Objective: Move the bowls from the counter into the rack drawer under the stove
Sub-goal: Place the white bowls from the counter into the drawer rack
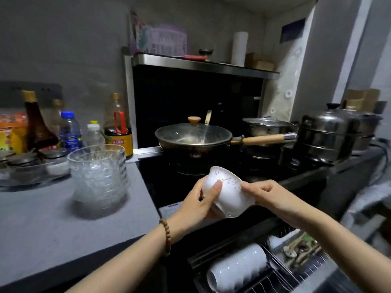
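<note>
Left hand (197, 206), right hand (267, 197) on tilted white bowl (231, 194) — rack drawer (307, 270) below

The grey tabletop (42, 229) carries a stack of glass bowls (99, 176). A glass tray (12, 182) of jars lies left of the stack, and bottles (70, 132) stand behind it.

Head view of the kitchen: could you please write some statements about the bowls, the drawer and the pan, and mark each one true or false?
1. The white bowl is held in the air, tilted. True.
2. The stack of glass bowls stands in the rack drawer. False: it stands on the counter.
3. The rack drawer is open, with stacked white bowls lying inside. True.
4. The pan has no lid. False: a glass lid with a wooden knob covers it.
</note>
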Action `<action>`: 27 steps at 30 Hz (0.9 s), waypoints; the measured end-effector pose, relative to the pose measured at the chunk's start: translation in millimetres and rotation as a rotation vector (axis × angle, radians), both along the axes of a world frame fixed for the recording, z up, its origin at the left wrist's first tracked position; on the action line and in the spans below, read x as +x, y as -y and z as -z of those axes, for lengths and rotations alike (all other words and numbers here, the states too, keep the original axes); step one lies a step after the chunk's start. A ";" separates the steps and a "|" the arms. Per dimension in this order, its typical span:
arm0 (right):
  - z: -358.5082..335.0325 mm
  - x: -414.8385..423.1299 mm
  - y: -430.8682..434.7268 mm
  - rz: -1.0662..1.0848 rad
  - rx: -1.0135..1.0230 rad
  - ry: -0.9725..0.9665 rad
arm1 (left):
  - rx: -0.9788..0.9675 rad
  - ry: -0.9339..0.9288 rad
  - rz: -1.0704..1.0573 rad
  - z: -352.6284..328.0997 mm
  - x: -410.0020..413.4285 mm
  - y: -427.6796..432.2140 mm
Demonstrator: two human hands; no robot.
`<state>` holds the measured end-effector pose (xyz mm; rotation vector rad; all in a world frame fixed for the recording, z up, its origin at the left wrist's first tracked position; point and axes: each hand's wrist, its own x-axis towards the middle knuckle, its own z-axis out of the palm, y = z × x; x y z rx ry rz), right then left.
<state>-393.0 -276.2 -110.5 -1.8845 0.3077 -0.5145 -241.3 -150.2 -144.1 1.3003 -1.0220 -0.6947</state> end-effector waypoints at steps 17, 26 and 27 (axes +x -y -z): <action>164.6 -25.7 49.1 -0.021 0.267 -0.381 | 0.541 -0.172 0.094 160.8 -16.9 41.5; 223.4 5.7 58.2 0.018 0.332 -0.407 | 0.717 -0.160 0.131 222.0 3.3 46.6; 228.2 8.8 60.2 0.015 0.348 -0.423 | 0.708 -0.151 0.112 228.8 5.3 46.7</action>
